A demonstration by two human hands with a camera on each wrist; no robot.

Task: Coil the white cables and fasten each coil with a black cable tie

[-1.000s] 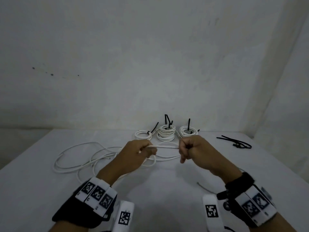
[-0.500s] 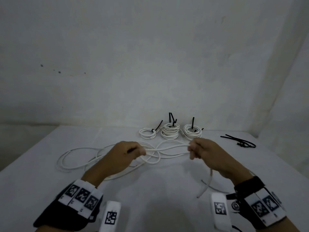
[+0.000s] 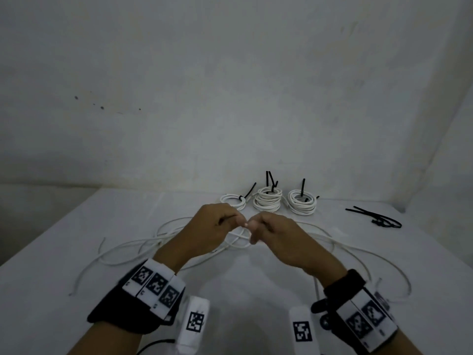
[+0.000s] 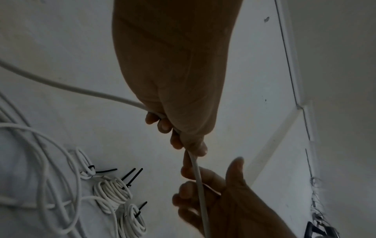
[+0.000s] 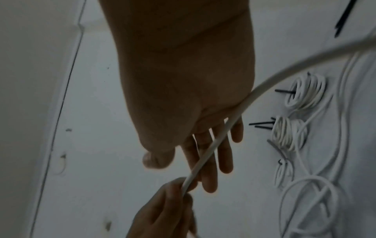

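Note:
A long white cable (image 3: 133, 248) sprawls in loose loops over the white table (image 3: 51, 290). My left hand (image 3: 236, 221) and right hand (image 3: 253, 228) meet knuckle to knuckle above the middle of it. In the left wrist view my left hand (image 4: 177, 136) has its fingers curled round the cable (image 4: 85, 91). From there the cable (image 5: 205, 154) runs across the straight fingers of my right hand (image 5: 189, 167), whose thumb stands clear of it. Three coils (image 3: 267, 201) bound with black ties stand at the back.
A small bunch of loose black cable ties (image 3: 376, 217) lies at the back right of the table. Walls close the table in behind and on the right, meeting at a corner (image 3: 399, 206). One cable end (image 3: 73, 293) lies near the front left.
Half a second ago my hands were apart with a stretch of cable taut between them. They have come together, and the right hand's fist on the cable has loosened.

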